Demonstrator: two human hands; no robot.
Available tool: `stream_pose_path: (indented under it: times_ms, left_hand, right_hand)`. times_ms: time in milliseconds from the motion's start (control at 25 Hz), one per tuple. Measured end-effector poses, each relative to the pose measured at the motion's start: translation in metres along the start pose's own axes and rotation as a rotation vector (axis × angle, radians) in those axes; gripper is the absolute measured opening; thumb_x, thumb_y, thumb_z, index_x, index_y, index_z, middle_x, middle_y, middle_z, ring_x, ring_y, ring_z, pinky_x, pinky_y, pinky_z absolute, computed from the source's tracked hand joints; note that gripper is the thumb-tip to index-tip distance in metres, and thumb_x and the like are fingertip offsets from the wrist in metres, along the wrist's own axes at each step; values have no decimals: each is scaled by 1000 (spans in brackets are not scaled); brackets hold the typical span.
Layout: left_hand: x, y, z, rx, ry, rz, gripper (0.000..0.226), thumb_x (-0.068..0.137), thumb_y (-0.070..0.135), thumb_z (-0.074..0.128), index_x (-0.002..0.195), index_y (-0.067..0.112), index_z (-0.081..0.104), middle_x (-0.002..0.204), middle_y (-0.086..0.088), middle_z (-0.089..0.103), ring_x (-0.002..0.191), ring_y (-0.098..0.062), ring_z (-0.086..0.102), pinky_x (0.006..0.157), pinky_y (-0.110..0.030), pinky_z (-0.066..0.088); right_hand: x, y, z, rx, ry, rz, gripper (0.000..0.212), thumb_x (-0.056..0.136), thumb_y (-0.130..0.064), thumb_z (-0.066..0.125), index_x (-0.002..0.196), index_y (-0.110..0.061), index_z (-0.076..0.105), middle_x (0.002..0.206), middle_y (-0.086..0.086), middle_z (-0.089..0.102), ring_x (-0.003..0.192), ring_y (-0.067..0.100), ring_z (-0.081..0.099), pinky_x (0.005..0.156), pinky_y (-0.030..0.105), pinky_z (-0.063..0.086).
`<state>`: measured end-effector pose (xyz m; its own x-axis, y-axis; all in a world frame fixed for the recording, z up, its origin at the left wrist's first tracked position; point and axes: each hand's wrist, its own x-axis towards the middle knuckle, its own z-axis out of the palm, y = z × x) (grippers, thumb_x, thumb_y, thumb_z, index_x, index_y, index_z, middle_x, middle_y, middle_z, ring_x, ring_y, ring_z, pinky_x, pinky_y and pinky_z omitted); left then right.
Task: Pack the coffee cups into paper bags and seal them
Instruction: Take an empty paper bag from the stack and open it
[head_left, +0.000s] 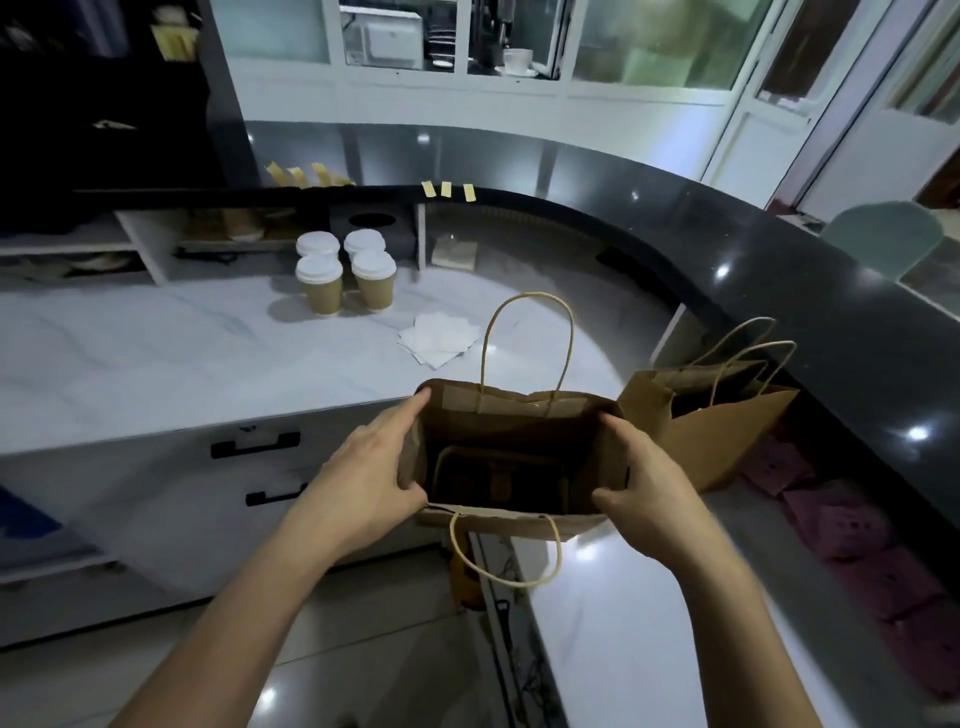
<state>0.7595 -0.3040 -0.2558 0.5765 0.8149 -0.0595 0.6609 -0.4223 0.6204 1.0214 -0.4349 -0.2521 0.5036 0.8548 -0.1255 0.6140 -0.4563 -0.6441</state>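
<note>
I hold an open brown paper bag (519, 415) in front of me above the counter's near corner. My left hand (363, 467) grips its left side, thumb at the inner wall. My right hand (649, 478) grips its right side the same way. The bag's mouth is spread wide and a cardboard insert shows at its bottom. One twine handle stands up at the far rim and the other hangs over the near rim. Several brown coffee cups with white lids (345, 275) stand together at the back of the white counter (156, 353), well apart from the bag.
A second open paper bag (711, 426) stands to the right against the dark raised bar (779, 270). White napkins (439, 338) lie between cups and bag. Yellow tape strips (447, 189) hang on the bar's edge. Pink packets (857, 545) lie along the right counter. Drawers sit below the counter.
</note>
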Motion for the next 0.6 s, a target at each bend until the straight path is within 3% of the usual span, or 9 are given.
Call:
stream_pose_path:
  times_ms: [80,240,360,440,520,600]
  left_hand:
    - [1,-16,-13,-11,18,-18,104,81,17,69,153,56,5,155,12,34,114,-26,58,86,-34,53]
    - [3,-45,-41,-12,44,-45,105,81,15,70,154,53,5,158,11,32,118,-31,57,92,-38,52]
    - [6,-70,-64,-28,82,-54,104,81,14,69,154,53,6,158,13,31,124,-17,49,87,-29,49]
    - [8,-88,-80,-39,102,-71,103,82,12,68,154,54,7,156,12,34,117,-10,46,82,-24,45]
    - [7,-106,-94,-56,118,-88,103,81,11,68,154,54,9,152,9,37,113,-17,53,77,-22,45]
    - [6,-122,-106,-70,133,-87,103,81,10,68,154,53,10,152,9,38,116,-21,54,80,-23,47]
  right_hand:
    - [9,-17,12,-14,-12,-19,89,85,0,64,158,-34,28,155,-7,42,104,9,49,52,6,46]
    - [24,-53,34,-39,-39,-51,89,85,-2,64,159,-33,27,155,-5,43,109,8,50,57,4,45]
    - [36,-82,52,-62,-54,-76,88,84,-4,63,159,-33,26,155,-5,44,117,17,57,65,10,44]
    - [42,-103,66,-59,-62,-91,88,84,-4,62,159,-34,26,153,-4,45,118,21,58,78,21,50]
    - [48,-124,80,-57,-72,-105,88,84,-4,62,159,-34,27,154,-3,44,122,24,57,93,34,52]
    - [53,-144,93,-60,-81,-127,89,84,-4,64,159,-33,27,156,-3,42,125,24,55,100,38,51]
